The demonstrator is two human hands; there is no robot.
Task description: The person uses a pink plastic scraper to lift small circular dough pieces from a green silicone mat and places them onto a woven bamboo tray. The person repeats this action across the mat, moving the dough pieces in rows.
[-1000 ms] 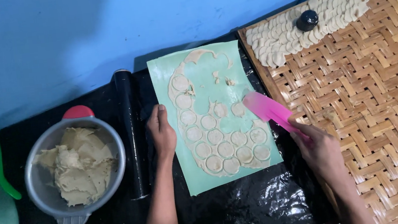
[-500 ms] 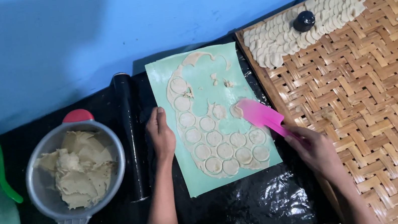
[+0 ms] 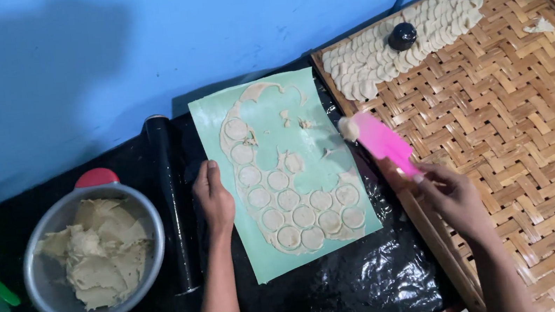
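Dough round riding on scraper tip

Head view: right hand (image 3: 453, 192) grips the pink scraper (image 3: 383, 143), a small dough round (image 3: 348, 128) perched at its far edge, above the mat's right border near the woven bamboo tray (image 3: 530, 146). Risk, as I judge it: a tilt could slide the soft piece off onto the black plastic. Left hand (image 3: 215, 199) lies flat, fingers together, pinning the green mat (image 3: 283, 261); if it lifts, the mat may shift. Cut circles (image 3: 302, 213) sit pale in the thin sheet.
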